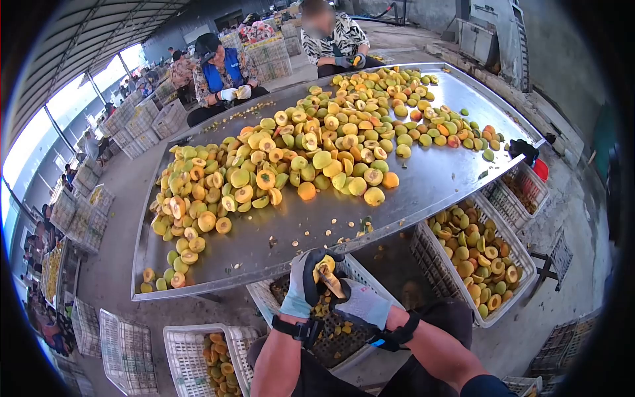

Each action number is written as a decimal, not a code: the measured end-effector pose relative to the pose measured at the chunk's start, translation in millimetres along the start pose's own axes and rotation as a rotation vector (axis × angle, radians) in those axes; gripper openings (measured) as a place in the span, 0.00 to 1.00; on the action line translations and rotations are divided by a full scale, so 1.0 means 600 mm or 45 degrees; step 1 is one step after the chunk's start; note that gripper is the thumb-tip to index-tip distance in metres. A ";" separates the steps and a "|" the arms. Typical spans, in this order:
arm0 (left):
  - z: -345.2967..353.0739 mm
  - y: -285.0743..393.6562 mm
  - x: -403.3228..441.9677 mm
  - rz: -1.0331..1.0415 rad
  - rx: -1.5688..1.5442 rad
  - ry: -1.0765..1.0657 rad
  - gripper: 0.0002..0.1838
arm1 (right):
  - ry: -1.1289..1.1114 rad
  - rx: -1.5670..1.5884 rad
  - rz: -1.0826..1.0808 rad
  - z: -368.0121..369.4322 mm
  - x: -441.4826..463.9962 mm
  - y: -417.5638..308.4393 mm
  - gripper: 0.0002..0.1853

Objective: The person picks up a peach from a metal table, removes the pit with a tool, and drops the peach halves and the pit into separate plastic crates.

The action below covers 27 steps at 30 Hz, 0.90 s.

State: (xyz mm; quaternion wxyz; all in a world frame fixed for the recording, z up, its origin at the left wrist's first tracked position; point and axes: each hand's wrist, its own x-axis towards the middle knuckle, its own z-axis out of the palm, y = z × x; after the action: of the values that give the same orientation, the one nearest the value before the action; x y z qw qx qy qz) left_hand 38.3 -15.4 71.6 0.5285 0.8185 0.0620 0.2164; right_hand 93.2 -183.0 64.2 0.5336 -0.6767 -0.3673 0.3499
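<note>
My left hand (305,283), in a grey glove with dark fingers, is closed around a piece of yellow stone fruit (324,266). Close against it, my right hand (362,303), gloved alike, is closed on a narrow brownish thing (335,287); whether this is a tool handle or part of the fruit, I cannot make out. Both hands are just off the near edge of the metal table (423,205). Beneath them stands a pale plastic crate (370,281) with small yellow scraps inside. A large heap of whole and halved stone fruit (317,142) covers the table's middle.
A crate of fruit (486,311) stands at right, and another crate (185,354) with fruit halves at lower left. Two people work across the table, one in a blue vest (225,73), one in a patterned shirt (344,40). Stacked crates (135,126) line the left.
</note>
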 end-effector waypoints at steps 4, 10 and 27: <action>-0.001 -0.027 -0.011 -0.461 -0.449 0.023 0.18 | -0.077 -0.217 0.249 0.003 0.006 -0.019 0.20; -0.008 -0.092 -0.024 -0.415 -0.408 -0.117 0.07 | -0.053 -0.501 0.160 0.018 0.009 0.022 0.21; -0.020 -0.067 -0.030 -0.485 -0.450 -0.323 0.07 | -0.091 -0.767 0.194 0.023 0.008 0.023 0.18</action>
State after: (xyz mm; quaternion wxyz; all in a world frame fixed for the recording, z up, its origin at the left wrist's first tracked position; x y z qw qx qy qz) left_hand 22.3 6.3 35.2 0.6977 0.7078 0.1094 0.0166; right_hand 85.2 -174.7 47.5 0.2680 -0.8172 -0.4212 0.2879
